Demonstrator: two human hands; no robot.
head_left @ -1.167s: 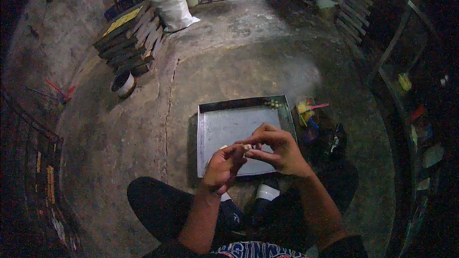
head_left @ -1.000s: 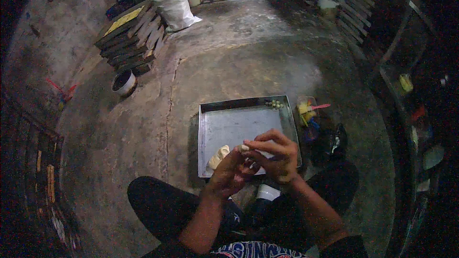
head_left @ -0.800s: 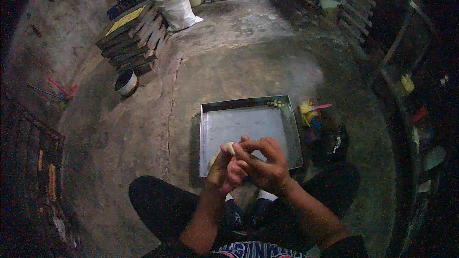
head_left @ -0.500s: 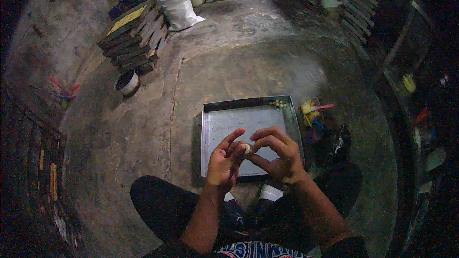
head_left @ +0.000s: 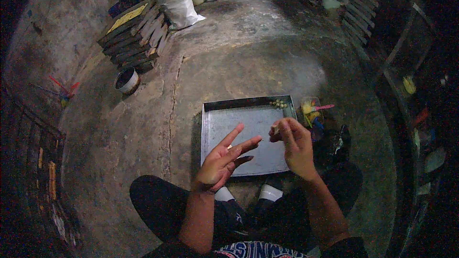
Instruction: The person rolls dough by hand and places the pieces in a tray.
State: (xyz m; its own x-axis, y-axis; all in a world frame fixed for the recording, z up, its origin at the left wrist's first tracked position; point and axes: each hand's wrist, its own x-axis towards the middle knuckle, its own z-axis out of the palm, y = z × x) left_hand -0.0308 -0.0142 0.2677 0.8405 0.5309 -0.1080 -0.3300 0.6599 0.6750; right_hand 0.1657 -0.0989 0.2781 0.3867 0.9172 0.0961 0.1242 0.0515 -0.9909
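Observation:
Over the shallow square metal tray [head_left: 204, 136] on the floor, both my hands are raised. My left hand [head_left: 217, 165] has its fingers stretched out and spread; a small pale patch shows between them, and I cannot tell what it is. Above the tray's right side, my right hand [head_left: 297, 148] is closed, its fingertips pinching a small pale lump [head_left: 275, 129], partly hidden by the fingers. Several small pale round balls [head_left: 278, 104] lie together in the tray's far right corner.
Right of the tray stands a small container with yellow and blue things and a pink-handled tool [head_left: 324, 107]. A round pot [head_left: 127, 81], stacked wooden trays [head_left: 131, 38] and a white sack [head_left: 176, 2] are at the far left. My crossed legs border the tray's near side.
My hands have moved apart. The right has drawn away to the right with the small pale lump, and the left has shifted slightly left and spread its fingers.

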